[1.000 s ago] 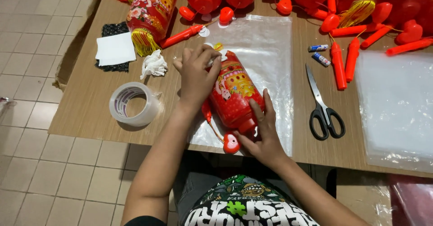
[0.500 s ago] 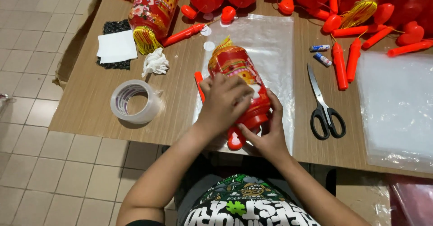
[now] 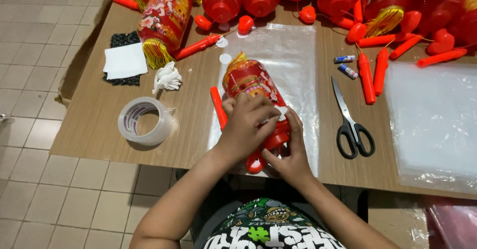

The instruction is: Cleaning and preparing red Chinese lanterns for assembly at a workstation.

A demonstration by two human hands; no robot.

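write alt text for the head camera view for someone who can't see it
Seen from above, a person's left hand and right hand press on a red cylindrical lantern lying on a clear plastic sheet on a wooden table. A roll of clear tape sits to the left, black-handled scissors to the right, and more red lanterns and plastic parts line the far edge.

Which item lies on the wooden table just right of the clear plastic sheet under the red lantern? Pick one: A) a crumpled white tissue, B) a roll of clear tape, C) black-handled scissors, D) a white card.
C: the black-handled scissors lie right of the clear plastic sheet; the rest sit left.
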